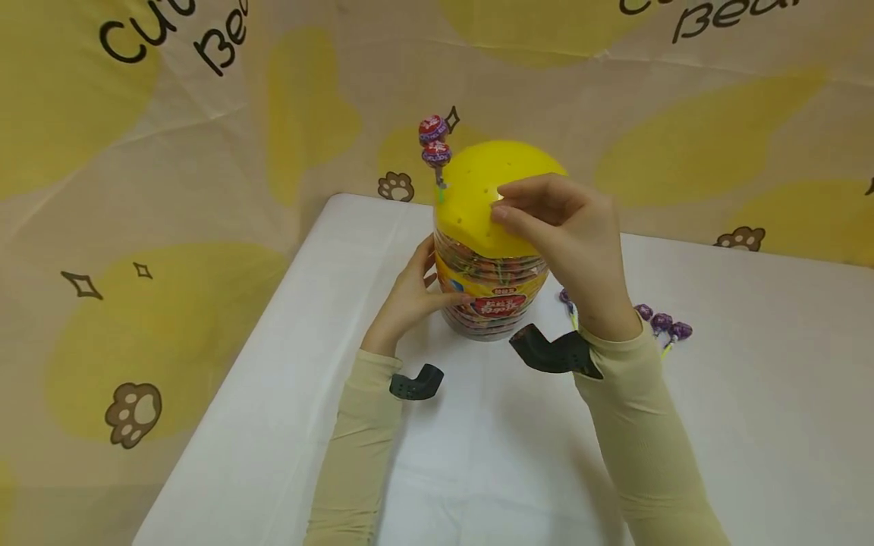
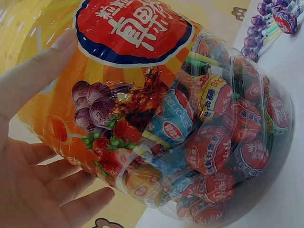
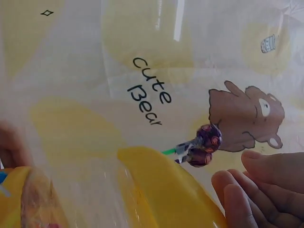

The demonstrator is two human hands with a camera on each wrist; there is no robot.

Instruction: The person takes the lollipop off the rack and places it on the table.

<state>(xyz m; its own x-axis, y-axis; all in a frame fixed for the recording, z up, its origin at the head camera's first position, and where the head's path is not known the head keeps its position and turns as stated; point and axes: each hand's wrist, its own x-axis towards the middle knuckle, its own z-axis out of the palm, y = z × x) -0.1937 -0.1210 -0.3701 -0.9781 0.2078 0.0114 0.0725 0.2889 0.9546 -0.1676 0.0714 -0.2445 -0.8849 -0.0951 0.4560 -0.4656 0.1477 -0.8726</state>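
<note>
A clear plastic jar packed with wrapped lollipops stands upright on the table, with an orange fruit label and a domed yellow lid dotted with small holes. Two lollipops in red and purple wrappers stand up from the lid's left edge. My left hand is against the jar's left side, its thumb lying straight across the label and its fingers spread loosely. Over the right part of the lid is my right hand, thumb and index tips close together but apart. Nothing shows between them.
Several purple-wrapped lollipops lie on the white table right of the jar, partly hidden by the right wrist. Behind the table hangs a patterned cloth. Black cameras are strapped to both wrists.
</note>
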